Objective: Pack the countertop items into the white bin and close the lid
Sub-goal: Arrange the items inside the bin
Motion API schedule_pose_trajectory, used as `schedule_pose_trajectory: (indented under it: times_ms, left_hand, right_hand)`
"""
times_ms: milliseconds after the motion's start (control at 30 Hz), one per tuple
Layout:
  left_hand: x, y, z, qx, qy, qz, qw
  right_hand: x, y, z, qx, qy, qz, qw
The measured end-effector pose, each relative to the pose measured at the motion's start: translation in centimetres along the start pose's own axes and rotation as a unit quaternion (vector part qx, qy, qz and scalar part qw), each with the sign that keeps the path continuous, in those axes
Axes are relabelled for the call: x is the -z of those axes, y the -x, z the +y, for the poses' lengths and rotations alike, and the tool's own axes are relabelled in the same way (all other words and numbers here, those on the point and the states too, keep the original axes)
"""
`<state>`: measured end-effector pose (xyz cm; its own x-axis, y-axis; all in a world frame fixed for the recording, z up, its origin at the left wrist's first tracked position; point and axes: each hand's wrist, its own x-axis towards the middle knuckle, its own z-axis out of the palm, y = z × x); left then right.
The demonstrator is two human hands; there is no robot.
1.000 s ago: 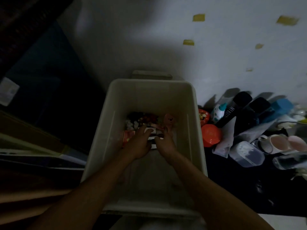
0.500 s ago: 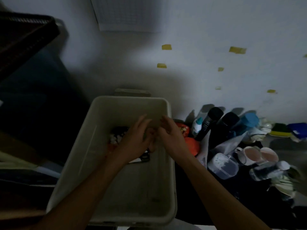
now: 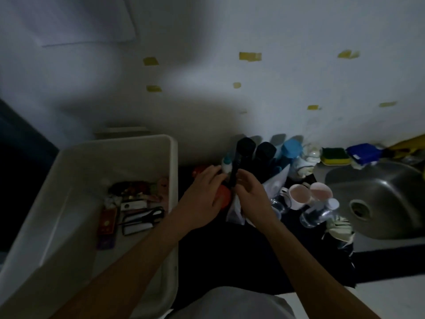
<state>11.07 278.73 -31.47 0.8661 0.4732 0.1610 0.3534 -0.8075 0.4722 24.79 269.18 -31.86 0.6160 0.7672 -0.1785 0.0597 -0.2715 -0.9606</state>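
Observation:
The white bin (image 3: 173, 171) stands open at the left, holding scissors (image 3: 147, 215), small boxes and packets on its floor. Both hands are out over the dark countertop to its right. My left hand (image 3: 202, 196) reaches with stretched fingers to a small white bottle with a teal cap (image 3: 226, 164) and touches it, above an orange-red lid (image 3: 225, 196). My right hand (image 3: 250, 194) curls round the lower end of a tall black bottle (image 3: 242, 155). A second black bottle (image 3: 264, 153) and a blue-capped one (image 3: 291, 149) stand behind.
Two mugs (image 3: 299, 198) and a clear bottle lying down (image 3: 318, 211) sit right of my hands, with white plastic wrap (image 3: 277, 180) between. A steel sink (image 3: 386, 196) is at far right, a sponge (image 3: 335, 155) and blue box (image 3: 363, 153) behind it. A pale flat piece (image 3: 122, 130) lies behind the bin.
Both hands came up out of the bin and moved right to the bottles on the counter. The view swung right, so the bin now sits at the left.

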Motion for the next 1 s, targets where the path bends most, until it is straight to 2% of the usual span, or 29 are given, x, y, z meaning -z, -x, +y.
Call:
schedule_pose_trajectory:
  times_ms: [267, 633, 733, 1000]
  left_hand:
    - [-5.9, -1.5, 3.2, 0.032, 0.042, -0.051, 0.997]
    - [-13.8, -3.9, 9.1, -0.005, 0.084, -0.06, 0.995]
    - [-14.6, -3.7, 9.2, 0.019, 0.085, -0.057, 0.994]
    - [-14.5, -2.6, 6.2, 0.098, -0.043, -0.081, 0.991]
  right_hand:
    - [5.5, -0.4, 4.5, -0.035, 0.033, -0.016, 0.999]
    - [12.7, -1.1, 10.2, -0.073, 0.088, -0.018, 0.993]
    - [13.4, -1.0, 11.3, -0.092, 0.073, -0.021, 0.993]
    - [11.6, -1.5, 11.7, -0.087, 0.081, -0.065, 0.991]
